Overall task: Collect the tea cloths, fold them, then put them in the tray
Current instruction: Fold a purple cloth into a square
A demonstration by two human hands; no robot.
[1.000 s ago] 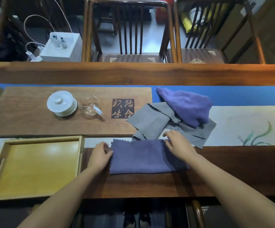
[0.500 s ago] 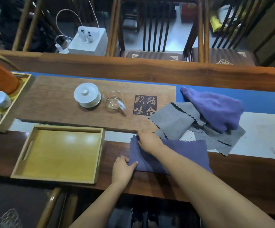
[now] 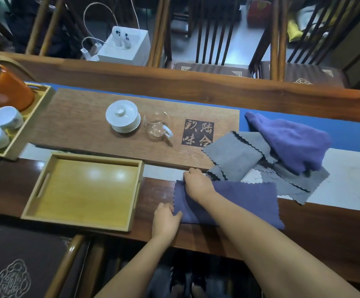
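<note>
A dark purple tea cloth [image 3: 245,201], folded once, lies flat near the table's front edge. My left hand [image 3: 166,219] pinches its near left corner. My right hand [image 3: 197,183] reaches across and grips its far left corner, fingers curled over the edge. Behind it lie crumpled grey cloths [image 3: 237,155] with a brighter purple cloth [image 3: 291,145] heaped on top. The wooden tray [image 3: 82,225] stands to the left of my hands, with nothing in it.
A brown board [image 3: 84,127] carries a white lidded cup [image 3: 123,116] and a glass pitcher [image 3: 156,126]. At far left a second tray [image 3: 32,119] holds white cups and an orange pot [image 3: 7,91]. Chairs stand beyond the table.
My right hand has crossed from the cloth's right end to its far left corner. My left hand slid down to the near left corner. The view swung left.
</note>
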